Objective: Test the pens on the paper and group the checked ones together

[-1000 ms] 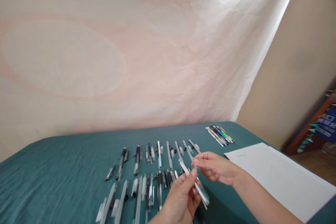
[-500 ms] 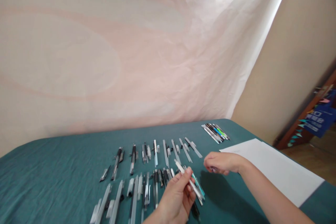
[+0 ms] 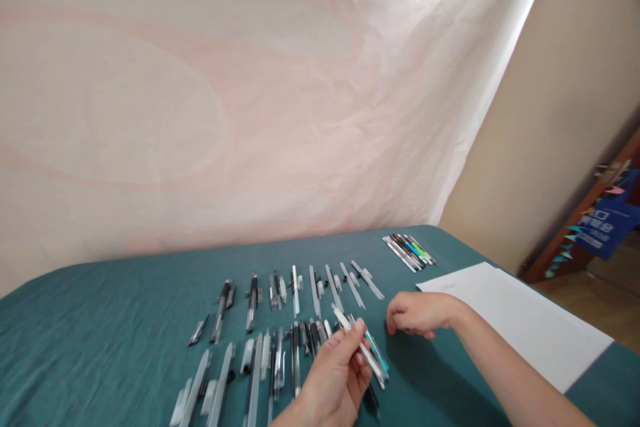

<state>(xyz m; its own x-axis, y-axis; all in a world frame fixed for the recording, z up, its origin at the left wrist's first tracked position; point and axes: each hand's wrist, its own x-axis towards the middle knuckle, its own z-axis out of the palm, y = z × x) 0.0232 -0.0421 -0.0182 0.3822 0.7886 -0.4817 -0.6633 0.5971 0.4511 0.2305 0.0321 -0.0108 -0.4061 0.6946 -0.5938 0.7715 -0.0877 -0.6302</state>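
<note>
My left hand (image 3: 340, 373) is closed around several pens, among them a white pen (image 3: 367, 359) and a teal pen (image 3: 377, 350). They slant from upper left to lower right, and a dark pen (image 3: 371, 403) shows under the hand. To the right, my right hand (image 3: 417, 313) hovers over the cloth near the paper's left corner, fingers curled downward. What its fingers hold, if anything, is hidden. Left of my hands lie two rows of taken-apart pens, with clear barrels (image 3: 256, 373) beside their caps (image 3: 247, 355).
A tight group of pens (image 3: 409, 252) lies at the back right of the green cloth-covered table (image 3: 125, 320). White paper sheets (image 3: 515, 320) rest under and beyond my right forearm. A pale curtain (image 3: 250, 113) hangs behind the table.
My right hand has turned slightly, its fingers now pointing more downward; a small dark purplish thing seen in it before no longer shows. My left hand stays about where it was.
</note>
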